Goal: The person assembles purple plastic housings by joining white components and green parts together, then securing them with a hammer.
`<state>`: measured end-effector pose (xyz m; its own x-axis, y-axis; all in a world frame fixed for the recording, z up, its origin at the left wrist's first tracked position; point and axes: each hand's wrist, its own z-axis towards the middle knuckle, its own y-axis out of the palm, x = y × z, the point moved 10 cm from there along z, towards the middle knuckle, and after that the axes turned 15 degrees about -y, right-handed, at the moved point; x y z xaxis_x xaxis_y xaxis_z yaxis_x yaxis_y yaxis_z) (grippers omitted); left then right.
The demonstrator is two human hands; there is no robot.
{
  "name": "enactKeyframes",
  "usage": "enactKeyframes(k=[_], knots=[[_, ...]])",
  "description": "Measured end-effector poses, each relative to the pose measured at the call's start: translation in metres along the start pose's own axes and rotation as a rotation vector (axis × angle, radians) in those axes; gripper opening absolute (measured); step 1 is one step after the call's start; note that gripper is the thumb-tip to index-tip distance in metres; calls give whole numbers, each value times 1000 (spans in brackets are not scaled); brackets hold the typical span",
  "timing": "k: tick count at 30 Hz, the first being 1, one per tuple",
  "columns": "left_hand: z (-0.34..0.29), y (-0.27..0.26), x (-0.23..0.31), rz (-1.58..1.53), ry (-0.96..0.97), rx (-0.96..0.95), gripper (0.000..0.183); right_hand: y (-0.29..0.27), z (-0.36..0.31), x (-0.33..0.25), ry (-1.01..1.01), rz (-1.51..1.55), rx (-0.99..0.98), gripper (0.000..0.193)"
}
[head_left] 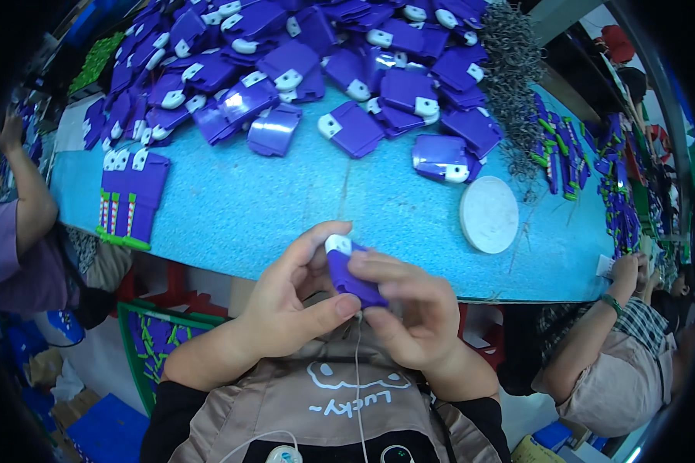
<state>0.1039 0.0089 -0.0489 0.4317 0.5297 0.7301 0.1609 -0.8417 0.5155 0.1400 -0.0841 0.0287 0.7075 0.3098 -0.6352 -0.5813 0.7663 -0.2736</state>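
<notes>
A purple plastic piece with a white end is held up just off the table's near edge. My left hand closes around it, with the thumb against its lower end. My right hand presses its fingertips on the piece's right side; its fingers are slightly blurred. The inner face of the piece is hidden by my fingers. On the table beyond lies a big heap of similar purple pieces with white ends. A row of purple pieces with striped legs and green feet lies at the left.
A round white disc lies on the blue tabletop. Dark wiry parts are piled at the back right. A green-rimmed crate stands below left. Co-workers sit at the left and right.
</notes>
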Motion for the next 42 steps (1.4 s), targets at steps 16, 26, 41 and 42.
enactKeyframes(k=[16, 26, 41, 42], knots=[[-1, 2, 8, 266, 44, 60, 83, -17, -9, 55, 614, 4, -8, 23], [-8, 17, 8, -233, -93, -197, 61, -321, -47, 141, 517, -1344, -1, 28], [14, 52, 3, -87, -128, -248, 36, -49, 16, -72, -655, -1151, -251, 22], [11, 55, 7, -154, -65, -243, 36, -30, 17, -64, -556, -958, -315, 22]])
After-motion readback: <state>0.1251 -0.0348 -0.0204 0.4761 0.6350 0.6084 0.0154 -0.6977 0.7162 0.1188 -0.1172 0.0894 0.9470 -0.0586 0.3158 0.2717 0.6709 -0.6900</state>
